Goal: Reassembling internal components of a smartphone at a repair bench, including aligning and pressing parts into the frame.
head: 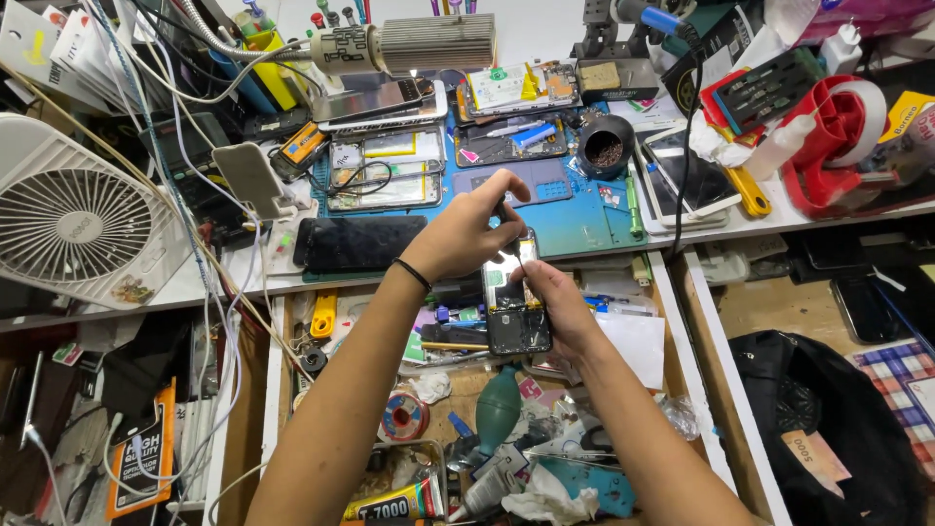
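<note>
Two bare hands meet at the middle of the frame over an open drawer of clutter. At far left a white square desk fan point(76, 226) sits on the bench edge, with a black phone lying screen-down point(359, 243) to its right. The left hand point(466, 234), a black band on its wrist, has its fingers pressed together around a thin dark screwdriver point(508, 234), whose tip points down into an opened black smartphone with its back cover off point(513, 297). The right hand point(553, 297) clasps that phone from the right edge, just below centre. A dark green rubber blower bulb point(499, 409) lies beneath them. At upper right stands a red tape dispenser point(838, 136).
</note>
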